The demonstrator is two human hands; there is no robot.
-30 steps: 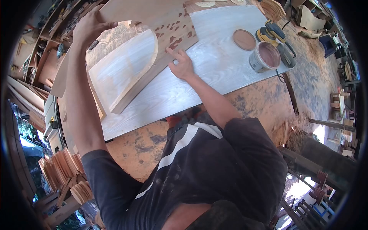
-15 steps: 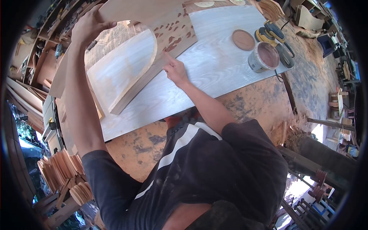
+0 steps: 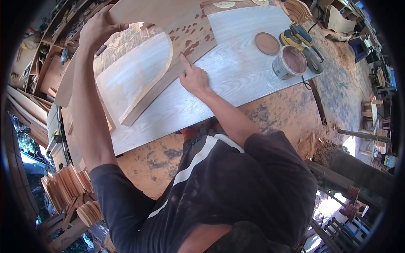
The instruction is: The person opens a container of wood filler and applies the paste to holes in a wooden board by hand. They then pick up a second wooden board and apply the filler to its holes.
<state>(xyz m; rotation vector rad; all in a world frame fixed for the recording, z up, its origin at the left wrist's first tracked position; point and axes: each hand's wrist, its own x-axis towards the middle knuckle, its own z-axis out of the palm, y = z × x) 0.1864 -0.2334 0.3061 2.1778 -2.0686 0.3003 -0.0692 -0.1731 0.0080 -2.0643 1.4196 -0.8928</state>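
A large wooden panel (image 3: 185,25) with a big curved cut-out stands tilted over the pale work board (image 3: 236,55). Its upper left part is gripped by my left hand (image 3: 96,30), thumb stretched along the edge of the opening. Reddish-brown filler patches (image 3: 192,46) dot the panel's right side. My right hand (image 3: 195,79) touches the panel near the lowest patches with its extended index finger, the other fingers curled; nothing shows in it. To the right stand an open tub of brown paste (image 3: 290,62) and its round lid (image 3: 267,43).
A yellow and black power sander (image 3: 296,38) lies behind the tub, its cord near the board's right corner. Stacked wooden pieces (image 3: 69,185) stand at lower left. Shelves with tools (image 3: 55,50) line the upper left.
My right index finger has moved slightly up along the panel's edge toward the filler patches. My left hand and the panel look almost unchanged.
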